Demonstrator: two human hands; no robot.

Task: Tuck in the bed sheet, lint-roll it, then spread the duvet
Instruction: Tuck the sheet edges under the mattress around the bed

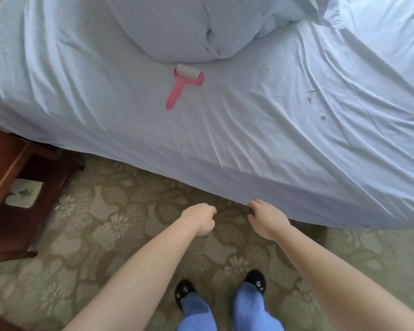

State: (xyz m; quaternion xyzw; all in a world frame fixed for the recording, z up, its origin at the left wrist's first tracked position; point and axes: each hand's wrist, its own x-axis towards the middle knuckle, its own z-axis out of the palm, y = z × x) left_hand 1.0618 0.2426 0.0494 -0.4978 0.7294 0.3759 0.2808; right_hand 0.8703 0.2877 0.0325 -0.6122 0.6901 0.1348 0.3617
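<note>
Across the upper frame, the bed sheet [249,130] and bunched duvet [177,27] are pale blue. The lint roller [183,86] at upper centre is pink with a white roll. The lower-frame carpet [105,235] is olive-green with a cream floral pattern. At left, the wooden furniture [12,187] is reddish-brown. At the bottom, the trousers [247,306] are blue and the shoes [256,280] black.

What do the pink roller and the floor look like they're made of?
The lint roller looks like smooth moulded plastic, uniformly pink, with a pale, probably paper, roll at its head. The floor seems to be woven carpet: matte, ribbed texture, with a floral pattern.
</note>
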